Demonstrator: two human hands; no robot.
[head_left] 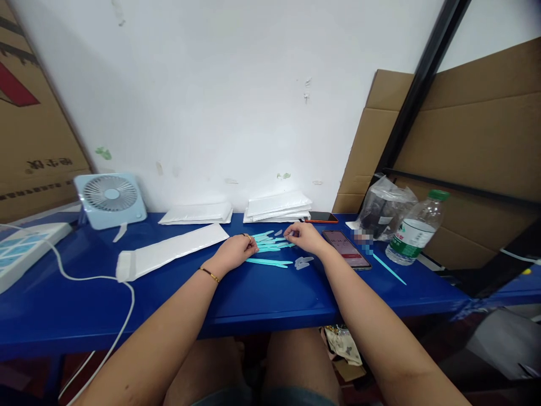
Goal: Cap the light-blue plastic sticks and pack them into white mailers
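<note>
Several thin turquoise plastic sticks [270, 246] lie in a loose pile on the blue table. My left hand [237, 251] is at the left ends of the pile, its fingers curled together; what they grip, if anything, is hidden. At the pile's upper right my right hand [307, 237] has its thumb and fingers pinched together over something too small to make out. A small translucent piece [278, 232] lies just left of the right fingertips. Below that hand several similar translucent pieces [302, 263] form a small heap. Two turquoise sticks [269, 263] lie apart, in front of the pile.
Left stand a blue fan [111, 198] and a long white packet [169, 251]; a white cable [80, 278] crosses the table. White packet stacks [279, 206] lie by the wall. Right are a phone [346, 250], a single turquoise stick [389, 269], a bottle [416, 228] and a plastic bag [384, 203].
</note>
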